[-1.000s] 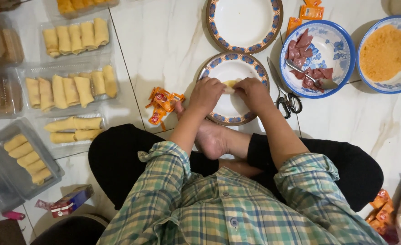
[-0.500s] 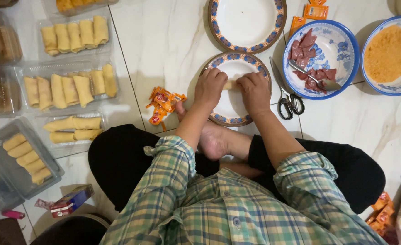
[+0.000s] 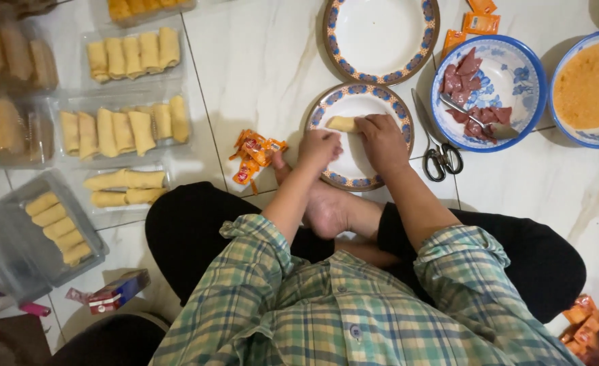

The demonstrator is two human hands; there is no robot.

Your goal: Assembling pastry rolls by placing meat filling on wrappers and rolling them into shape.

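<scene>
I sit cross-legged on a tiled floor. Both hands rest over a blue-rimmed white plate (image 3: 336,102) in front of my feet. My right hand (image 3: 382,139) presses on a pale yellow roll (image 3: 343,124) lying on the plate, fingers on its right end. My left hand (image 3: 318,149) sits curled beside it at the plate's near-left part, close to the roll; whether it touches the roll I cannot tell.
An empty matching plate (image 3: 380,37) lies beyond. A blue bowl of red meat slices (image 3: 492,91) with a spoon, a bowl of orange crumbs (image 3: 590,88), scissors (image 3: 438,152), orange sachets (image 3: 253,154). Clear trays of finished rolls (image 3: 126,129) stand at left.
Both hands shifted slightly toward the far side of the plate, and the roll now shows at the left of my right hand.
</scene>
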